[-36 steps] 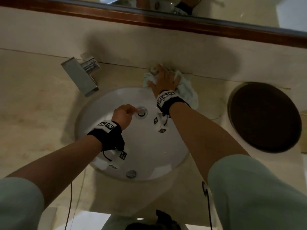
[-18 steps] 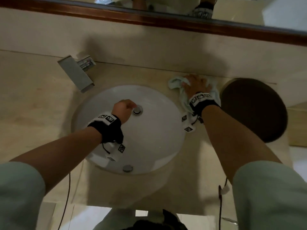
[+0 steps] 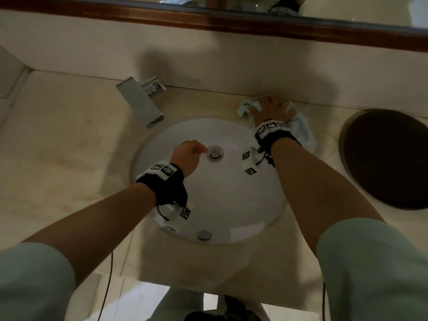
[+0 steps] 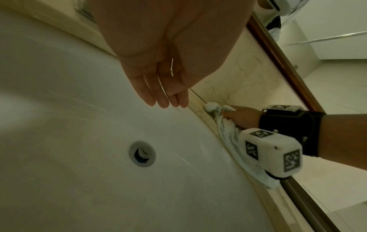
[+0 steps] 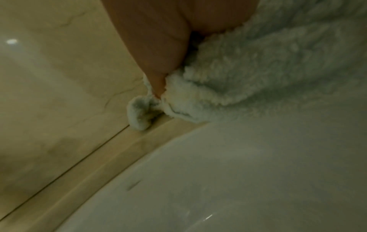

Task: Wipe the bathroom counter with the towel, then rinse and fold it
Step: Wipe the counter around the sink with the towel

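A pale, fluffy towel point(image 3: 301, 128) lies bunched on the beige marble counter point(image 3: 58, 158), behind the sink's right rim and against the back wall. My right hand point(image 3: 272, 110) lies on top of it. The left wrist view shows that hand point(image 4: 238, 116) with its fingers curled into the towel point(image 4: 226, 133). In the right wrist view a finger digs into the towel's point(image 5: 258, 70) folds at the wall seam. My left hand point(image 3: 187, 156) hangs over the white sink point(image 3: 227, 200) near the drain point(image 3: 215, 152), fingers relaxed and holding nothing point(image 4: 164, 87).
A square chrome faucet point(image 3: 141, 103) stands at the sink's back left. At the counter's right end there is a dark round disc point(image 3: 389, 158). The wood-framed mirror point(image 3: 231, 22) runs above the backsplash. A side wall closes off the counter's left end.
My right hand swept the towel right along the back wall toward the dark disc, then came partway back left. My left hand stayed over the drain.
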The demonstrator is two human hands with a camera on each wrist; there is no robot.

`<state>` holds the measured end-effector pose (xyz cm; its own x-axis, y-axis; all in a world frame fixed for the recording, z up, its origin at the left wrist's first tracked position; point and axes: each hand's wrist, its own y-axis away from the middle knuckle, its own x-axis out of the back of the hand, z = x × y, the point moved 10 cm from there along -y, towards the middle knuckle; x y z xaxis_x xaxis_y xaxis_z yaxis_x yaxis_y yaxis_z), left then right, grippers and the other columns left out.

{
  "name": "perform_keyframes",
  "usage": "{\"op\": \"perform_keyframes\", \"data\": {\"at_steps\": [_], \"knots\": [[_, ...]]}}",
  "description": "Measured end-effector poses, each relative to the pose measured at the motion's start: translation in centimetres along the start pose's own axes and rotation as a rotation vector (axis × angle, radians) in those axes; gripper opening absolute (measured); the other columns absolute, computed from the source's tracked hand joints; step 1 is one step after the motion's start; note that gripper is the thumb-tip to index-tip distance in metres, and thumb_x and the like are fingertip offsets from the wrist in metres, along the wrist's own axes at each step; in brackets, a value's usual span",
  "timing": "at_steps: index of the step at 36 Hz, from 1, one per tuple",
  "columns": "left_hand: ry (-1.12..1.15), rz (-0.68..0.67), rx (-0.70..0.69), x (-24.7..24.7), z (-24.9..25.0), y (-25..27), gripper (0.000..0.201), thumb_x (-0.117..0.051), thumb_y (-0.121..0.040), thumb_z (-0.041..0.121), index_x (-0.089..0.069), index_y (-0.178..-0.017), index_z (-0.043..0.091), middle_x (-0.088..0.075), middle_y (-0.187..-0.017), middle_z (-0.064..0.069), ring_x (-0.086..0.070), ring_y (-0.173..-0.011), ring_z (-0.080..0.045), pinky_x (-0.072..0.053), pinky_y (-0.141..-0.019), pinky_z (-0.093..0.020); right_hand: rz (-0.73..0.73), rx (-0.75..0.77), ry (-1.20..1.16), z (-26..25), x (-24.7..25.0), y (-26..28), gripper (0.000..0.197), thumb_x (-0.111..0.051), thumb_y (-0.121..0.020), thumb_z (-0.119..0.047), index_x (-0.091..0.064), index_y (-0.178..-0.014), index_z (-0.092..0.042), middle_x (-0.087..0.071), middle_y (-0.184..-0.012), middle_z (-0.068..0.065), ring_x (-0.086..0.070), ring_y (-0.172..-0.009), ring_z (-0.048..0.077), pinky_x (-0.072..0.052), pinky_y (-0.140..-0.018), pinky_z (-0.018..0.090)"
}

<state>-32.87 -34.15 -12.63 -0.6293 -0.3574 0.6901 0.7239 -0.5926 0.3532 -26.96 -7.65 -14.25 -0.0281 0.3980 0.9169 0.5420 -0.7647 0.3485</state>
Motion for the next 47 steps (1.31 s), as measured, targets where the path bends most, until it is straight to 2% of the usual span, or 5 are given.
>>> {"op": "perform_keyframes", "data": {"at_steps": [7,11,13,34,47], "knots": [[-0.012,0.058,0.096,2.5,-3.4,1.2,0.037,-0.038,-0.090,-0.005,-0.069,-0.107,0.007,-0.063,-0.117,-0.014,-0.057,-0.110,-0.029,-0.041,-0.096,-0.028,-0.112,0.239,0.101,-10.4,-4.8,-0.9,0.047,-0.034,-0.088,-0.055,-0.051,-0.122,-0.028,-0.042,-0.141,0.005,-0.030,-0.134,0.037,-0.015,-0.109,0.061],[0.006,0.047,0.108,2.5,-3.8,1.3,0.037,-0.038,-0.090,-0.003,-0.070,-0.105,0.009,-0.062,-0.117,-0.014,-0.058,-0.109,-0.029,-0.043,-0.097,-0.032,-0.116,0.278,0.106,-11.1,-5.9,-1.8,0.065,-0.021,-0.075,-0.064,-0.051,-0.120,-0.029,-0.042,-0.139,0.005,-0.032,-0.132,0.037,-0.018,-0.107,0.062],[0.023,0.039,0.105,2.1,-3.7,1.2,0.037,-0.039,-0.089,-0.004,-0.070,-0.103,0.009,-0.063,-0.116,-0.014,-0.058,-0.108,-0.030,-0.043,-0.095,-0.031,-0.123,0.268,0.065,-10.9,-3.7,0.2,0.057,-0.031,-0.082,-0.062,-0.049,-0.127,-0.031,-0.038,-0.143,0.005,-0.027,-0.135,0.037,-0.015,-0.110,0.061],[0.029,-0.036,-0.011,-3.5,3.9,1.5,0.027,-0.048,-0.092,-0.001,-0.067,-0.110,0.002,-0.060,-0.125,-0.016,-0.053,-0.118,-0.029,-0.032,-0.092,-0.020,-0.055,0.014,-0.095,6.8,1.7,2.9,0.051,-0.042,-0.094,-0.054,-0.035,-0.141,-0.036,-0.025,-0.147,0.008,-0.022,-0.135,0.034,-0.025,-0.107,0.053],[0.003,-0.060,0.065,-2.7,-1.0,0.6,0.031,-0.044,-0.091,0.000,-0.068,-0.110,0.007,-0.063,-0.119,-0.013,-0.055,-0.114,-0.029,-0.036,-0.095,-0.025,0.096,-0.077,-0.040,6.2,2.2,3.0,0.045,-0.040,-0.095,-0.051,-0.042,-0.136,-0.033,-0.032,-0.141,0.013,-0.028,-0.129,0.036,-0.019,-0.106,0.055]]}}
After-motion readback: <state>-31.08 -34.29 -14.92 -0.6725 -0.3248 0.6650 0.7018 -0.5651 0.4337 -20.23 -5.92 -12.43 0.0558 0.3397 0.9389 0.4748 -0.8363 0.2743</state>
